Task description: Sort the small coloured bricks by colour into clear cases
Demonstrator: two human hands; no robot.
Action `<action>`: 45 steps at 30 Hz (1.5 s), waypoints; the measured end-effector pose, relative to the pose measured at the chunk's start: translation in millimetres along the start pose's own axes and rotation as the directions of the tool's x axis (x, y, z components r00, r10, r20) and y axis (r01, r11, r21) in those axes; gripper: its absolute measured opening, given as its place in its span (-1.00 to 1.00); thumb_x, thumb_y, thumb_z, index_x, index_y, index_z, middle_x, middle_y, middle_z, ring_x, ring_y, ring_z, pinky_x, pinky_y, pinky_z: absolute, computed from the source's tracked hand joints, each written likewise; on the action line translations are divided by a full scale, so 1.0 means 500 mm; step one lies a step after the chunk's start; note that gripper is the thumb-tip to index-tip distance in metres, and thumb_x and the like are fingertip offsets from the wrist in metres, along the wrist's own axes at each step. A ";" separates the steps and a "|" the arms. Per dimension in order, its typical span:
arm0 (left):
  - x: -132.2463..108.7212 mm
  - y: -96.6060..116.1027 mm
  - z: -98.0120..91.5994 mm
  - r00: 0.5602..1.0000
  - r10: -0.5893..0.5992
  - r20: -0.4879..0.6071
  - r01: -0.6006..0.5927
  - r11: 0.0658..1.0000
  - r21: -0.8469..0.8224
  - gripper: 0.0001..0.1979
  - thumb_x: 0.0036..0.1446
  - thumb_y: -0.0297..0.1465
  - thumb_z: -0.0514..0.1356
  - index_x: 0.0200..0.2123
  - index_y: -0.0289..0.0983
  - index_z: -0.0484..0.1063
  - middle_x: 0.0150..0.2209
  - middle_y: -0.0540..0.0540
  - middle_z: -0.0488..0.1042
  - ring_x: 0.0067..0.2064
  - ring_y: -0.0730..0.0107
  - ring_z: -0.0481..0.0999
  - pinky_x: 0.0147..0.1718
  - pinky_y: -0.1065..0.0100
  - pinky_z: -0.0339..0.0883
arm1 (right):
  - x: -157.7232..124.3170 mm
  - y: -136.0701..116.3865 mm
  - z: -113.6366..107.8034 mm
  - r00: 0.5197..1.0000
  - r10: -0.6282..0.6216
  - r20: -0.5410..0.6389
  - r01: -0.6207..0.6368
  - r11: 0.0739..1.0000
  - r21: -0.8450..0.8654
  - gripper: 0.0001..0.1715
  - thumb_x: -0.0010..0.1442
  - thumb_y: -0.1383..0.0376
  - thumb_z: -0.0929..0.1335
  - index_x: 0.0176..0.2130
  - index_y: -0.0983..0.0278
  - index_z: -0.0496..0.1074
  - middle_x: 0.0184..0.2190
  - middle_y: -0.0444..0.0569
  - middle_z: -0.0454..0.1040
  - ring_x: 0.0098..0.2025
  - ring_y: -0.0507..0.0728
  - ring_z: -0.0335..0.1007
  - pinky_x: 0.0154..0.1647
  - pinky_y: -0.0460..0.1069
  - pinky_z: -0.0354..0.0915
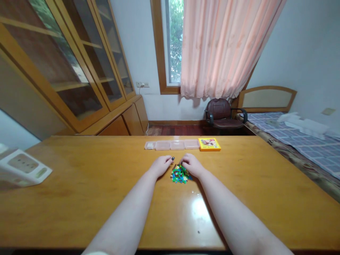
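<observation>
A heap of tiny building bricks [180,174], mostly green and blue with some white and brown, lies on the wooden table between my hands. My left hand [160,165] rests just left of the heap, thumb and fingers closed in a pinch. At its fingertips shows a small dark piece [173,158], too small to make out in detail. Over the heap's upper right edge, my right hand [192,165] has its fingers curled down among the bricks. What those fingertips hold, if anything, is hidden.
Several clear shallow trays [163,145] stand in a row behind the heap, beside a yellow box [209,144]. A white case [23,167] sits at the table's left. A small dark speck [198,232] lies near the front edge. Beyond are a chair [221,113] and a bed.
</observation>
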State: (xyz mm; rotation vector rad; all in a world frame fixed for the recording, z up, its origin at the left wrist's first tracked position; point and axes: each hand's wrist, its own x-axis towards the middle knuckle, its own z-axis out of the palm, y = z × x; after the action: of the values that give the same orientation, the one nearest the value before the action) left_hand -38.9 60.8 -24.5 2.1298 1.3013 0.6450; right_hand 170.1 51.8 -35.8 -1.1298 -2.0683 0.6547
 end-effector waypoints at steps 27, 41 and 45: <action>-0.002 0.019 -0.011 0.996 0.057 0.075 -0.072 0.973 0.221 -0.57 0.23 -0.16 -0.05 -0.33 -0.21 0.57 -0.33 -0.10 0.53 -0.29 0.32 0.44 -0.32 0.38 0.19 | 0.005 0.007 -0.004 0.988 0.097 -0.121 -0.114 0.983 -0.142 -0.66 0.27 0.28 0.19 -0.16 0.28 0.51 -0.12 0.05 0.48 -0.02 0.14 0.29 0.07 0.04 0.14; -0.003 0.020 -0.006 0.990 0.092 0.107 -0.113 0.972 0.207 -0.59 0.22 -0.18 -0.03 -0.32 -0.24 0.56 -0.31 -0.11 0.54 -0.28 0.30 0.45 -0.29 0.38 0.22 | 0.004 0.007 -0.009 0.997 0.054 -0.051 -0.060 0.991 -0.122 -0.55 0.30 0.27 0.16 -0.39 0.30 0.55 -0.41 -0.03 0.44 -0.27 0.09 0.28 -0.16 -0.03 0.14; 0.001 0.011 0.002 0.996 0.051 0.072 -0.063 0.981 0.181 -0.63 0.21 -0.21 -0.02 -0.15 -0.23 0.53 -0.14 -0.13 0.54 -0.14 0.22 0.47 -0.16 0.34 0.25 | 0.003 0.009 -0.007 0.999 0.044 -0.002 -0.044 0.991 -0.128 -0.60 0.30 0.25 0.18 -0.28 0.26 0.56 -0.27 0.00 0.47 -0.15 0.11 0.27 -0.06 0.01 0.14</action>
State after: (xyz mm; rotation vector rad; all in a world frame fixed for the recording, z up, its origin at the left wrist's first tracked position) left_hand -34.5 58.9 -21.3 2.3233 1.3111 0.4885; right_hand 174.5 55.8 -36.4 -1.2509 -2.1167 0.5500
